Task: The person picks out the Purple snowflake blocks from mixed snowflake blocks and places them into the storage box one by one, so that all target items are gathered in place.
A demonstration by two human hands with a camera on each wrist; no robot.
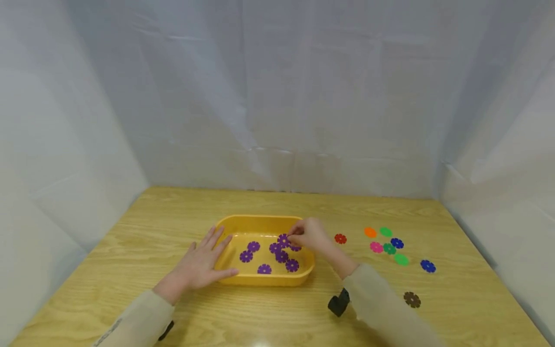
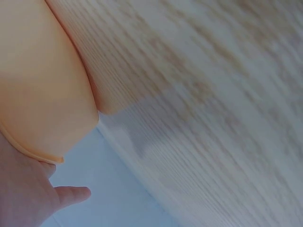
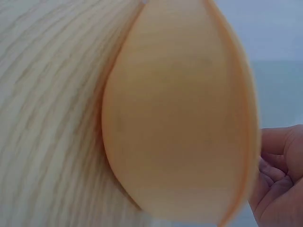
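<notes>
A purple disc (image 1: 284, 239) hangs over the tray's (image 1: 260, 221) right half, pinched by the right hand (image 1: 309, 234). The left hand (image 1: 201, 262), fingers spread, rests flat against the tray's left wall. Loose discs (image 1: 386, 246) lie right of the tray on the surface (image 1: 130, 231).

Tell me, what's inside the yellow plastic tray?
Purple flower-shaped discs lie inside the yellow plastic tray, about seven showing. The right hand pinches one over the tray and hides part of another beneath its fingers; more could be covered there.
</notes>
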